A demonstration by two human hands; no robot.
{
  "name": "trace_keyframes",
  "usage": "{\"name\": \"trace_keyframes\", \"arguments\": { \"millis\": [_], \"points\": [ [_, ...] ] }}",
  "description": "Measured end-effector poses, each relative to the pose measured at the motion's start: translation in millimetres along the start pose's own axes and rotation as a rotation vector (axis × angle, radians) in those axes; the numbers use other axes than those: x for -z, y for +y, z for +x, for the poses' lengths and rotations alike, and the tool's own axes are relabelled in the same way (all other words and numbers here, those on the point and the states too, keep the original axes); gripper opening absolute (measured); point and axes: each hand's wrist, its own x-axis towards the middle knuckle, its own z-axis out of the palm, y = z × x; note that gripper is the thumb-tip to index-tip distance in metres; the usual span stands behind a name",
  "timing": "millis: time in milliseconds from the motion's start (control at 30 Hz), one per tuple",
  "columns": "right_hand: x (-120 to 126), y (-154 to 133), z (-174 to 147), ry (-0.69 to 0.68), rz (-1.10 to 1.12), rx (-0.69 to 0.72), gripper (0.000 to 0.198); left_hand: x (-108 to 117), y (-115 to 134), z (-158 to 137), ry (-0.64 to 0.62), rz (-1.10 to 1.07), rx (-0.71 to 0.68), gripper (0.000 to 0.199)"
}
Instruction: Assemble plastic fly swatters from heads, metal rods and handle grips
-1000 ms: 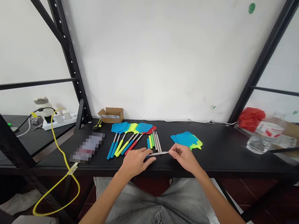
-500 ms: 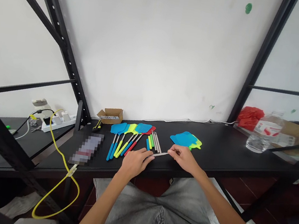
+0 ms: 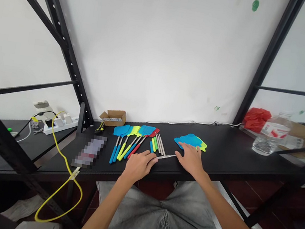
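Rod, thin, straight, silvery, in left hand

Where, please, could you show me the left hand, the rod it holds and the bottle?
Left hand (image 3: 137, 164), head view: the back of the hand.
Rod (image 3: 166, 156), head view: the middle of its visible length.
Bottle (image 3: 273, 132), head view: its label.
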Motion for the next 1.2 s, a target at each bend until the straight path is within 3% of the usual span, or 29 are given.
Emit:
{"name": "trace_keyframes", "arguments": {
  "millis": [100,233,400,667,900,1033,1200],
  "points": [
    [1,-5,-4,-0.051,-0.03,0.063,0.035,0,0,0,0.001,0.006,-0.001,0.041],
    [4,-9,-6,-0.011,-0.026,0.101,0.037,-1,0,0,0.0,0.011,-0.003,0.041],
    [4,-9,-6,-0.089,-0.023,0.085,0.049,0,0,-1,0.002,0.011,-0.006,0.041],
    [14,-22,-10,-0.159,-0.114,0.02,0.045,1,1,0,-0.001,0.001,0.001,0.041],
    [14,-21,-11,-0.126,-0.049,0.047,0.039,0,0,0,0.003,-0.001,-0.001,0.041],
    [12,-21,-12,-0.047,-0.023,0.146,0.044,2,1,0,-0.002,-0.025,-0.004,0.04],
    [20,-26,-12,-0.186,0.007,0.157,0.056,3,1,0,-0.009,-0.034,-0.006,0.041]
  ]
}}
